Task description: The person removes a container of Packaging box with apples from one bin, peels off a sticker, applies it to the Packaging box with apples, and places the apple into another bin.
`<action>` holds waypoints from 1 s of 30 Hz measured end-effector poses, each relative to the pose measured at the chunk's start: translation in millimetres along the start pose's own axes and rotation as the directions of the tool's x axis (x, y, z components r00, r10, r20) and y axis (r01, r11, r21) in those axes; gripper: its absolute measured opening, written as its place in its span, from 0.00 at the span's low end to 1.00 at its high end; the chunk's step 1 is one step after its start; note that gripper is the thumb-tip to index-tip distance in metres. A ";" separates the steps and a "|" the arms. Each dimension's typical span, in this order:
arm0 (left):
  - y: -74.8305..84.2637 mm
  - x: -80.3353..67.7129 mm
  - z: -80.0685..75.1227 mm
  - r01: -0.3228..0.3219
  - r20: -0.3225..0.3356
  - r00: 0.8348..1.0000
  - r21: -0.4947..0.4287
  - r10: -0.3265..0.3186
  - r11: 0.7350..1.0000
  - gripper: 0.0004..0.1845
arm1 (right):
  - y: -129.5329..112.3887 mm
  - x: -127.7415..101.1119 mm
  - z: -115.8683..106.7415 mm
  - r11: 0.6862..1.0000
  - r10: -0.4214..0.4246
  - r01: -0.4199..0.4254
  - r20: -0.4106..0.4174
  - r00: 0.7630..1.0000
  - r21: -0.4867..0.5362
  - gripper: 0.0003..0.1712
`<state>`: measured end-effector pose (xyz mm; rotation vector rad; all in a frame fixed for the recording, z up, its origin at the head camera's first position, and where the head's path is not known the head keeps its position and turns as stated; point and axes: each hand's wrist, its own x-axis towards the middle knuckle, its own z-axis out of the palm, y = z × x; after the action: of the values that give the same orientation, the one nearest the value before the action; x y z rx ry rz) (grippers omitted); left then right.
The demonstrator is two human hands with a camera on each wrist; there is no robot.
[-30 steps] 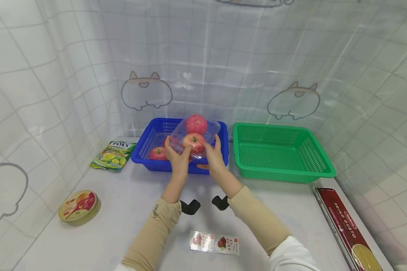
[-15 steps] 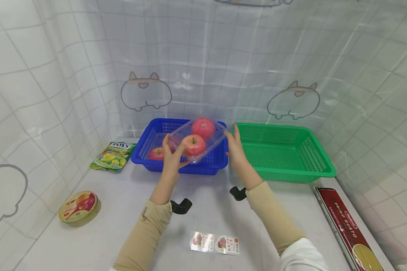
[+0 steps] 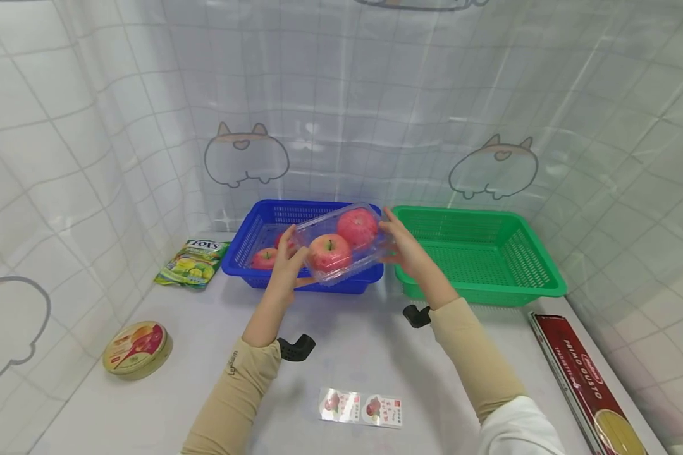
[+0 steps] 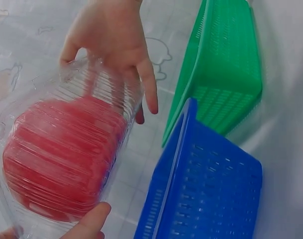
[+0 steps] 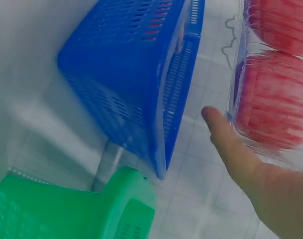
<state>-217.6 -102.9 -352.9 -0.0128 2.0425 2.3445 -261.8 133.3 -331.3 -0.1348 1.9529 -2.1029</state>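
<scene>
I've got a clear clamshell box [image 3: 341, 243] of red apples [image 3: 330, 251] up in the air over the blue basket [image 3: 250, 237], one hand at each end so it stays level. Left hand [image 3: 287, 262] cups the near end, thumb curled under; right hand [image 3: 401, 243] presses the far end with fairly straight fingers. The left wrist view shows those fingers [image 4: 146, 89] splayed on ribbed plastic; head view alone shows the green basket [image 3: 489, 278] alongside on the tabletop [image 3: 205, 354].
</scene>
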 end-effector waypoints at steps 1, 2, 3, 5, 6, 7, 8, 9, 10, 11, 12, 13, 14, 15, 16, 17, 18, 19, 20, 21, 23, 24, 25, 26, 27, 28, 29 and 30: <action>-0.2 -0.3 0.0 -0.002 0.003 1.000 0.004 0.002 1.000 0.38 | 0.8 -1.0 -0.5 1.000 0.000 0.000 0.016 1.000 0.007 0.35; -0.3 -0.6 -0.2 -0.003 0.005 1.000 0.009 0.003 1.000 0.38 | 1.6 -2.5 -0.8 1.000 0.001 -0.001 0.030 1.000 0.013 0.34; -0.3 -0.9 -0.3 -0.006 0.007 1.000 0.012 0.006 1.000 0.38 | 2.4 -4.1 -1.1 1.000 0.001 -0.002 0.039 0.999 0.020 0.34; -0.5 -1.4 -0.8 -0.008 0.009 1.000 0.017 0.008 1.000 0.37 | 3.9 -8.5 -1.9 1.000 -0.002 0.001 0.053 0.999 0.023 0.33; -0.4 -1.5 -1.1 -0.009 0.010 1.000 0.019 0.009 1.000 0.37 | 5.0 -11.2 -2.2 1.000 -0.004 0.003 0.057 0.998 0.029 0.33; -0.4 -1.8 -1.3 -0.008 0.011 1.000 0.022 0.007 1.000 0.37 | 6.1 -14.4 -2.6 0.999 -0.009 0.007 0.059 0.998 0.037 0.33; -0.4 -1.9 -1.5 -0.006 0.011 1.000 0.023 0.006 1.000 0.36 | 7.1 -17.8 -3.0 0.999 -0.015 0.012 0.062 0.998 0.047 0.33; -0.5 -1.8 -1.7 -0.006 0.012 1.000 0.029 0.006 1.000 0.36 | 8.3 -21.4 -3.4 0.998 -0.020 0.016 0.061 0.998 0.060 0.33; -0.7 -1.7 -1.9 -0.003 0.009 1.000 0.033 0.002 0.999 0.35 | 9.3 -25.4 -3.9 0.997 -0.026 0.022 0.062 0.998 0.071 0.33; -0.9 -1.8 -2.0 -0.002 0.006 1.000 0.035 0.001 0.999 0.35 | 10.6 -29.5 -4.2 0.996 -0.030 0.025 0.058 0.998 0.084 0.33; -1.3 -1.8 -2.1 -0.002 0.004 1.000 0.039 0.002 0.999 0.34 | 12.0 -33.5 -4.9 0.995 -0.038 0.032 0.061 0.997 0.092 0.34; -1.9 -1.8 -2.3 -0.002 0.001 1.000 0.042 0.002 0.999 0.33 | 13.4 -37.3 -5.3 0.994 -0.043 0.037 0.059 0.997 0.101 0.34; -2.6 -1.8 -2.5 -0.004 -0.002 1.000 0.045 0.004 0.999 0.32 | 14.6 -41.3 -5.8 0.994 -0.046 0.039 0.058 0.997 0.107 0.34; -3.1 -2.1 -2.6 -0.008 -0.004 1.000 0.048 0.008 0.999 0.31 | 16.0 -45.1 -6.3 0.993 -0.049 0.042 0.054 0.997 0.112 0.35; -3.8 -2.6 -2.4 -0.009 -0.003 1.000 0.049 0.009 0.999 0.30 | 17.7 -48.8 -7.1 0.992 -0.053 0.047 0.052 0.997 0.115 0.35; -4.5 -3.3 -2.1 -0.013 -0.001 1.000 0.052 0.013 0.999 0.29 | 19.6 -52.6 -7.5 0.992 -0.055 0.050 0.045 0.997 0.116 0.35; -5.1 -4.2 -1.7 -0.018 0.004 1.000 0.055 0.017 0.998 0.28 | 21.3 -56.2 -8.1 0.991 -0.058 0.053 0.041 0.997 0.119 0.36; -5.5 -5.4 -1.4 -0.020 0.008 1.000 0.062 0.020 0.998 0.27 | 22.9 -60.1 -8.2 0.991 -0.062 0.057 0.032 0.998 0.118 0.36; -5.6 -6.8 -0.7 -0.023 0.014 1.000 0.070 0.023 0.997 0.26 | 24.1 -64.0 -8.2 0.992 -0.064 0.061 0.024 0.998 0.115 0.36; -5.7 -8.5 0.0 -0.026 0.020 1.000 0.078 0.024 0.997 0.25 | 25.8 -67.4 -8.2 0.991 -0.065 0.063 0.014 0.998 0.117 0.37; -6.1 -12.0 1.4 -0.030 0.036 0.999 0.095 0.027 0.995 0.25 | 28.7 -74.1 -8.3 0.991 -0.068 0.068 -0.004 0.998 0.118 0.37; -6.1 -13.9 2.1 -0.034 0.046 0.999 0.103 0.029 0.994 0.25 | 30.2 -77.2 -8.4 0.990 -0.070 0.071 -0.012 0.997 0.119 0.37; -6.2 -15.8 2.9 -0.032 0.053 0.998 0.113 0.027 0.993 0.24 | 31.6 -80.4 -8.5 0.990 -0.070 0.073 -0.022 0.997 0.118 0.36; -6.4 -17.8 3.7 -0.032 0.063 0.998 0.119 0.025 0.992 0.24 | 33.1 -83.2 -8.8 0.990 -0.069 0.072 -0.031 0.997 0.123 0.36; -7.2 -19.3 4.2 -0.032 0.073 0.997 0.123 0.023 0.992 0.25 | 34.6 -86.3 -9.0 0.989 -0.068 0.072 -0.038 0.997 0.126 0.36; -7.8 -21.2 4.8 -0.033 0.090 0.996 0.125 0.022 0.992 0.25 | 35.9 -89.3 -9.1 0.989 -0.067 0.073 -0.048 0.997 0.129 0.36; -8.7 -23.0 5.3 -0.033 0.108 0.994 0.125 0.020 0.992 0.26 | 37.1 -92.4 -9.1 0.989 -0.066 0.073 -0.058 0.996 0.130 0.36; -9.9 -24.8 5.6 -0.033 0.125 0.992 0.126 0.017 0.991 0.27 | 38.4 -95.3 -9.2 0.989 -0.065 0.073 -0.066 0.996 0.128 0.36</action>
<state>-192.5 -96.4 -361.2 0.1585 2.1392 2.1631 -167.5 164.5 -359.3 -0.1148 1.8621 -2.2986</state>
